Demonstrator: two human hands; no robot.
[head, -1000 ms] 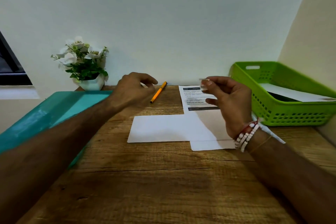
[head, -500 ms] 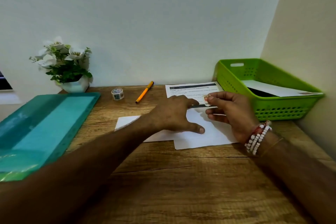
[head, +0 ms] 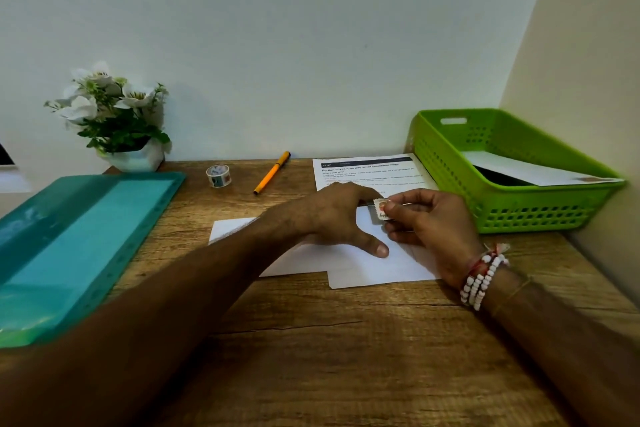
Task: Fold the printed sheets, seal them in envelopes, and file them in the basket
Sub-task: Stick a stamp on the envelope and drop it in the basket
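One filed envelope (head: 526, 172) sits in the basket (head: 519, 215); left hand (head: 332, 215) flat on a second envelope (head: 363, 270), right hand (head: 429, 222) pinching, seemingly, a sticker (head: 380, 210); a printed sheet (head: 367, 173) lies unfolded.

An office corner (small, plain): wooden desk (head: 346, 340), pen (head: 272, 173), tape roll (head: 218, 176), filing basket (head: 450, 163), potted flowers (head: 114, 118).

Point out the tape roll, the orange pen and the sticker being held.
tape roll (head: 218, 180), head view, on its printed outer side.
orange pen (head: 272, 173), head view, on the middle of the barrel.
sticker (head: 379, 210), head view, on its printed face.
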